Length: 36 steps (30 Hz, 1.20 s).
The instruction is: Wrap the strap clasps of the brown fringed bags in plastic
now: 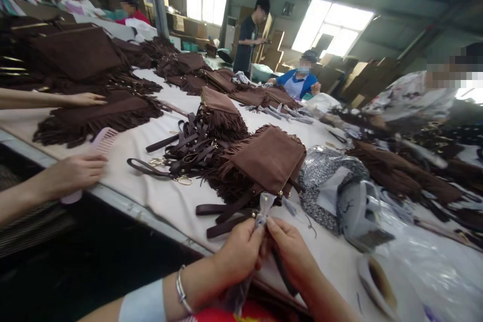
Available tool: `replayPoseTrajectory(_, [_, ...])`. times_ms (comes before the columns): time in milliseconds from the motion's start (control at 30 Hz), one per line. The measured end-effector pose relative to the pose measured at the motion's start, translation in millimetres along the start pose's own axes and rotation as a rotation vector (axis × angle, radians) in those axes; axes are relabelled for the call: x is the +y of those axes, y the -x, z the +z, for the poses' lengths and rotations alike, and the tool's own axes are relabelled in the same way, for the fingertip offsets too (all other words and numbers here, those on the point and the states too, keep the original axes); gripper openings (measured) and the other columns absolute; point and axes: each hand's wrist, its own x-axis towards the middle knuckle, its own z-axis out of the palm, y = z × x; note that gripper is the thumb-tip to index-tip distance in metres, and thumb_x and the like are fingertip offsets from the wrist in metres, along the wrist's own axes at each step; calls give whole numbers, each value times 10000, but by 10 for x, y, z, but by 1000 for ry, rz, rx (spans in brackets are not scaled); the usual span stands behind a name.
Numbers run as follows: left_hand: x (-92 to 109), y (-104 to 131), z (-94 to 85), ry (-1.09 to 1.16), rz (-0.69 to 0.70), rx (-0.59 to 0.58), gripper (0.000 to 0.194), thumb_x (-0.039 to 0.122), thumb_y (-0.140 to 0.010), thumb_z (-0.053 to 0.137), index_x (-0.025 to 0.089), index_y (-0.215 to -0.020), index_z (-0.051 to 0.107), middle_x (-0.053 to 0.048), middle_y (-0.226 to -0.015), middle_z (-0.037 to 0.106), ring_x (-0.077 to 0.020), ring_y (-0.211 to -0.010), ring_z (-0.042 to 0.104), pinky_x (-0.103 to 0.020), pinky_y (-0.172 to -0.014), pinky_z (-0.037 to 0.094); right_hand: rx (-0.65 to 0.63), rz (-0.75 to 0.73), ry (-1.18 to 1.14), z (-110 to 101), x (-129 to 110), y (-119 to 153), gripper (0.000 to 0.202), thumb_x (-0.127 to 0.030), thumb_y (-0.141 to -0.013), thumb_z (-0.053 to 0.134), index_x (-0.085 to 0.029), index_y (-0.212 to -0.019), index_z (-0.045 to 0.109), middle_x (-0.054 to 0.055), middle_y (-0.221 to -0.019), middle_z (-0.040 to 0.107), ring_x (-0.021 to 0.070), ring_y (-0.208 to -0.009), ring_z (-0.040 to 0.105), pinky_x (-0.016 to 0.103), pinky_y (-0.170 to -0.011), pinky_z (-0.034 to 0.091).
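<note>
Near the table's front edge my left hand (239,249) and my right hand (290,246) meet, both closed. Pinched between their fingers is a plastic-wrapped wrist strap (265,204), its pale wrapping sticking up above the thumbs. A dark length of strap hangs under the right hand; the fingers hide the rest. Just beyond lies a brown fringed suede bag (269,156) with a gold zip and ring. Loose dark straps (222,214) lie left of my hands. Farther back is a heap of wrist straps (184,153) with gold clasps.
At left, another person's hand (73,176) holds a pink comb (105,141), the other resting on a fringed bag (101,113). A tape dispenser (362,211), a tape roll (377,282) and clear plastic (433,266) lie right. Several people sit or stand around the table.
</note>
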Motion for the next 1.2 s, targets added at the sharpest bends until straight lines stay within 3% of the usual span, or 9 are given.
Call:
replayPoseTrajectory(67, [7, 6, -77, -203, 158, -21, 226, 388, -851, 534, 182, -783, 597, -27, -677, 607, -146, -597, 544, -269, -584, 412, -15, 34, -82, -1, 23, 53, 342, -483, -776, 692, -150, -843, 728, 33, -664, 675, 158, -575, 578, 270, -575, 452])
replayPoseTrajectory(133, [21, -11, -163, -258, 201, -13, 166, 338, -801, 601, 175, -809, 632, -47, -760, 645, -167, -693, 568, -282, -654, 429, 30, 36, -120, 6, 36, 67, 318, -439, -733, 751, -145, -855, 743, 48, -743, 699, 175, -671, 598, 279, -653, 463])
replayPoseTrajectory(300, [31, -140, -262, 210, -146, 34, 349, 474, -737, 654, 157, -876, 617, 13, -644, 550, -129, -565, 499, -264, -542, 439, 42, 47, -78, 41, 55, 57, 340, -464, -766, 719, -137, -857, 747, 42, -688, 671, 152, -625, 541, 254, -591, 411])
replayPoseTrajectory(400, [23, -185, -234, 357, -138, 129, 301, 442, -717, 676, 158, -798, 616, 49, -565, 471, -100, -510, 433, -236, -515, 407, 42, 43, -30, 53, 61, 67, 344, -472, -777, 700, -128, -790, 722, 36, -663, 648, 132, -595, 504, 238, -557, 379])
replayPoseTrajectory(500, [37, -165, -204, 144, 4, 230, 212, 371, -762, 645, 159, -768, 658, -2, -636, 562, -120, -553, 479, -244, -538, 401, 83, 37, 39, 55, 52, 79, 357, -481, -768, 686, -134, -689, 663, 18, -621, 606, 125, -568, 474, 236, -539, 363])
replayPoseTrajectory(567, [58, -132, -200, -119, 196, 272, 171, 311, -808, 605, 171, -749, 684, -37, -714, 607, -148, -645, 530, -262, -623, 420, 124, 16, 111, 64, 31, 82, 357, -481, -767, 667, -146, -653, 627, 0, -583, 566, 123, -550, 452, 237, -526, 352])
replayPoseTrajectory(733, [97, -87, -234, -604, 580, 207, 217, 194, -881, 488, 205, -815, 695, -63, -765, 586, -175, -727, 522, -279, -701, 391, 225, -135, 435, 113, -29, 81, 324, -394, -797, 602, -182, -562, 535, -25, -513, 487, 125, -518, 428, 240, -503, 319])
replayPoseTrajectory(967, [169, -120, -273, -807, 646, 124, 205, 145, -865, 482, 218, -777, 652, -55, -737, 549, -184, -701, 500, -288, -664, 348, 343, -575, 915, 118, 93, 79, 239, -198, -851, 520, -192, -613, 516, 26, -627, 560, 143, -598, 502, 255, -597, 337])
replayPoseTrajectory(1200, [192, -19, -126, -937, 619, 105, 203, 118, -842, 476, 203, -754, 638, -81, -743, 556, -207, -689, 493, -321, -670, 367, 363, -702, 1123, 89, 139, 51, 254, -143, -869, 465, -174, -643, 576, 51, -617, 590, 141, -564, 502, 262, -573, 316])
